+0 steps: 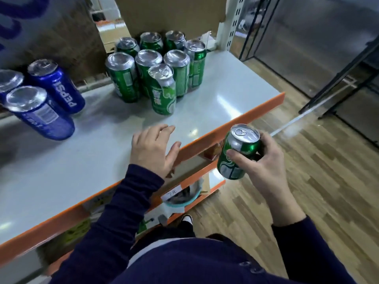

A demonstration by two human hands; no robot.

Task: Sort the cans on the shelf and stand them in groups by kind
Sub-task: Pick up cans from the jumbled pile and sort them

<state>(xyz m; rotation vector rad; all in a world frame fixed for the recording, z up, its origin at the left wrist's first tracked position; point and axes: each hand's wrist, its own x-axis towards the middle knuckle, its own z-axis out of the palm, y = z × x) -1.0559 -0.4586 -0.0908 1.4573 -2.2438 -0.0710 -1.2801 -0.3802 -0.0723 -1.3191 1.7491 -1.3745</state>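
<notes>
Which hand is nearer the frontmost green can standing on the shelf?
Left. The left hand is over the shelf, in front of the frontmost green can; the right hand is beyond the shelf's edge, gripping another green can.

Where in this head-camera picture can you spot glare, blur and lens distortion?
Head view: glare patches on the glossy white shelf top and the silver lids of the standing green aluminium cans; wide-angle distortion makes the blue Pepsi cans lean outward; the frame's left edge is smeared; the green can gripped by the right hand is fairly sharp.
</notes>
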